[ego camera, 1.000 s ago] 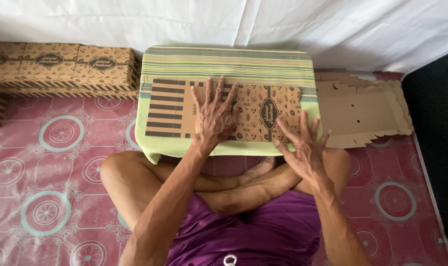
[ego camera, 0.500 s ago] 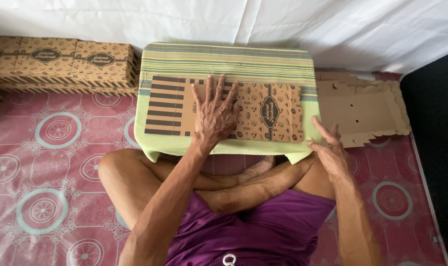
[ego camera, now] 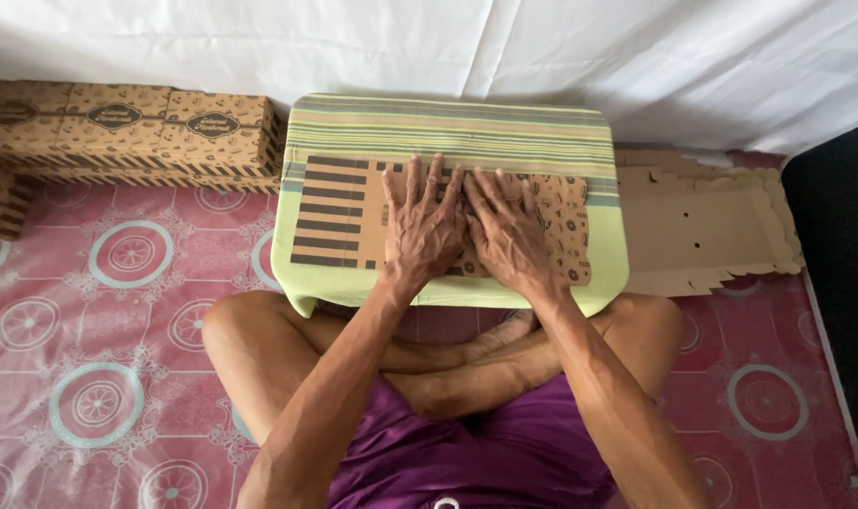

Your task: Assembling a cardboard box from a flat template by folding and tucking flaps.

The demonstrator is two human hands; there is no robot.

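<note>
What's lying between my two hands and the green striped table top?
In the head view, a flat printed brown cardboard sheet lies between them: left hand and right hand press on it, atop the green striped table.

I see a flat, unfolded brown cardboard box blank point(ego camera: 354, 212) with dark stripes and small printed motifs lying on the striped green bench point(ego camera: 448, 127), under my left hand point(ego camera: 421, 226) and right hand point(ego camera: 509, 231), both pressed flat on it. A row of assembled brown patterned cardboard boxes point(ego camera: 127, 127) with dark oval labels stands at far left on the floor. Plain brown die-cut cardboard blanks point(ego camera: 702, 231) lie stacked just right of the bench.
</note>
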